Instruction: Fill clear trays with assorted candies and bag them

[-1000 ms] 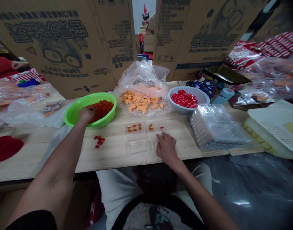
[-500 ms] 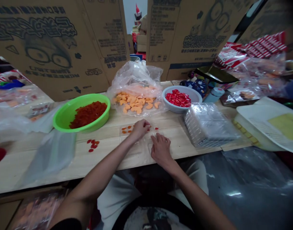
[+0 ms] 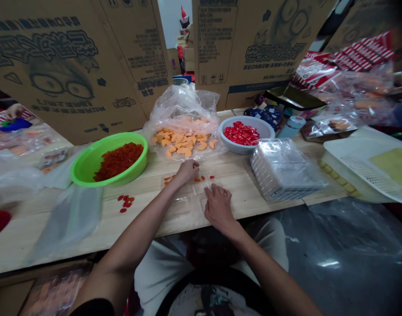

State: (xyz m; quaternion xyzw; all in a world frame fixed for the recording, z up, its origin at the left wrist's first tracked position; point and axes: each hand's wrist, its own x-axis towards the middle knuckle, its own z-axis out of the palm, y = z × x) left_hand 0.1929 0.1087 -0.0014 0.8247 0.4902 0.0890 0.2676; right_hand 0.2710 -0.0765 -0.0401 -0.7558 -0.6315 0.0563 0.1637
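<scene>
My left hand (image 3: 187, 172) is over a clear plastic tray (image 3: 180, 198) on the table, its fingers pinched together. Whatever is between the fingertips is too small and blurred to make out. Small red-orange gummy pieces (image 3: 202, 177) lie in a row at the far side of the clear trays. To the right, my right hand (image 3: 218, 202) rests palm down on another clear tray, fingers bent and slightly apart. Several loose red gummy pieces (image 3: 126, 202) lie on the wood left of my left forearm.
Behind stand a green basin (image 3: 76, 173) of red-orange pieces, a plastic bag (image 3: 184, 103) of orange pieces and a pale blue bowl (image 3: 268, 127) of red packets. Stacked clear trays (image 3: 283, 169) and a white basket (image 3: 349, 142) sit right. Cardboard boxes (image 3: 131, 52) wall the back.
My left hand has moved slightly left and away from me, uncovering more gummy pieces in the row. My right hand stays on the tray. The view has shifted a little.
</scene>
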